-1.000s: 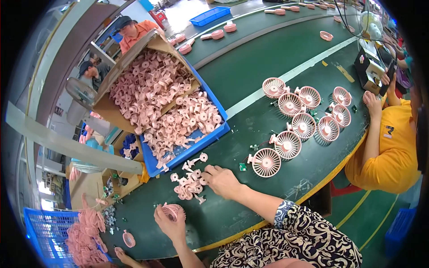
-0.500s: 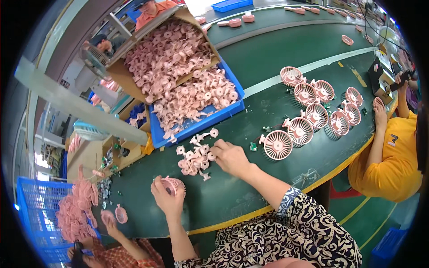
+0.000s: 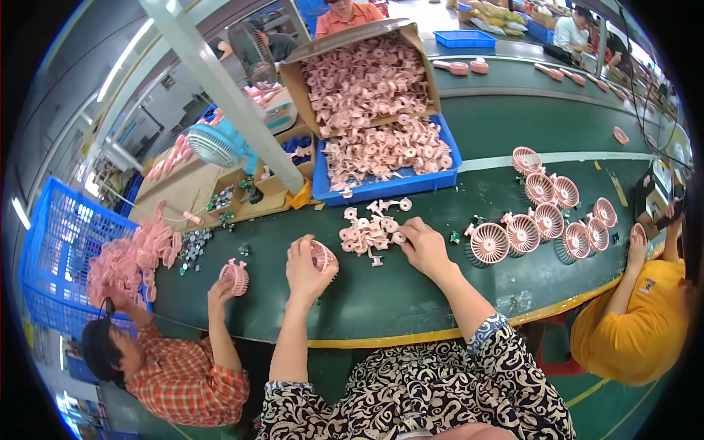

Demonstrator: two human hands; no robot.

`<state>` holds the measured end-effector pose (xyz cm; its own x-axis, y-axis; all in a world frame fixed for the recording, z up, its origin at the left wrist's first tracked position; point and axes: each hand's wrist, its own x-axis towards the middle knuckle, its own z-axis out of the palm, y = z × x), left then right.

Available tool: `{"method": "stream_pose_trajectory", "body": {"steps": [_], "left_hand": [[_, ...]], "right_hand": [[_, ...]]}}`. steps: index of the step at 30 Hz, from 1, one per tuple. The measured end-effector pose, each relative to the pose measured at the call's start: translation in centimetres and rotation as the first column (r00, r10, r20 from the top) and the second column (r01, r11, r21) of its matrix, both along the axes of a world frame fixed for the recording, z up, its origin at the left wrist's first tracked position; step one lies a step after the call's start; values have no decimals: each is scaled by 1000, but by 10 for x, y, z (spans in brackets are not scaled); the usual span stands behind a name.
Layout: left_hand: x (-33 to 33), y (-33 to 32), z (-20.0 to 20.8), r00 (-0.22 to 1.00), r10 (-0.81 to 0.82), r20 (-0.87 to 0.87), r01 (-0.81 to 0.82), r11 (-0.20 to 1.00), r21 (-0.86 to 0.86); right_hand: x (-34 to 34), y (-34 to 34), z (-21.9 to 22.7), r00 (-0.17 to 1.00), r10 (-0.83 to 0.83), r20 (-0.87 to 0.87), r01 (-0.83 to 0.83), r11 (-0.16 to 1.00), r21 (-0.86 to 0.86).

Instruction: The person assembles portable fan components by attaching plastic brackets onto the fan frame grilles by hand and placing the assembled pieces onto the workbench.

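My left hand (image 3: 306,273) is wrapped round a pink round fan housing (image 3: 323,256), holding it just over the green work table (image 3: 352,308). Much of that housing is covered by my fingers. To its right, my right hand (image 3: 428,251) reaches to the edge of a small heap of pink plastic parts (image 3: 364,233). Its fingertips pinch a small pink plastic part (image 3: 398,237) with a round end, at the right side of the heap. Further right stand several finished-looking pink fan cages (image 3: 489,243) with slatted faces.
Behind the heap, a blue tray (image 3: 389,188) and a tipped cardboard box (image 3: 301,84) overflow with pink parts. At left, a co-worker in plaid (image 3: 183,389) holds a pink cage (image 3: 236,277) beside a blue basket (image 3: 55,249). A co-worker in yellow (image 3: 634,323) sits at right.
The whole view has swung, shifting the scene rightward at the back. My hands keep to the housing and the heap. The plaid-sleeved co-worker's hand has come nearer with a pink cage.
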<state>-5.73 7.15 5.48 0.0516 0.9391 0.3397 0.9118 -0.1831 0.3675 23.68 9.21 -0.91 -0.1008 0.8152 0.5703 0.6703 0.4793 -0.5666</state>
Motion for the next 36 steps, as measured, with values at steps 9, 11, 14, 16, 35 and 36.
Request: {"method": "stream_pose_trajectory", "body": {"steps": [9,11,14,16,35,36], "left_hand": [[4,-4,0,1000,-9,-7,9,1000,15],[7,-5,-1,1000,-13,-4,13,1000,26],[7,-7,-3,1000,-16,-5,16,998,61],[6,-5,-5,1000,-3,-16,5,992,122],[19,-11,-5,990,133,39,-136,987,85],[19,-11,-5,988,146,45,-149,985,85]], "right_hand": [[4,-5,4,999,36,26,-35,997,-65],[4,-5,6,999,36,30,-33,996,-87],[2,-7,8,998,43,44,-38,993,-114],[2,-5,11,997,45,66,-40,996,-83],[3,-7,14,995,39,94,-30,995,-97],[3,-7,15,995,36,92,-27,995,-98]]}}
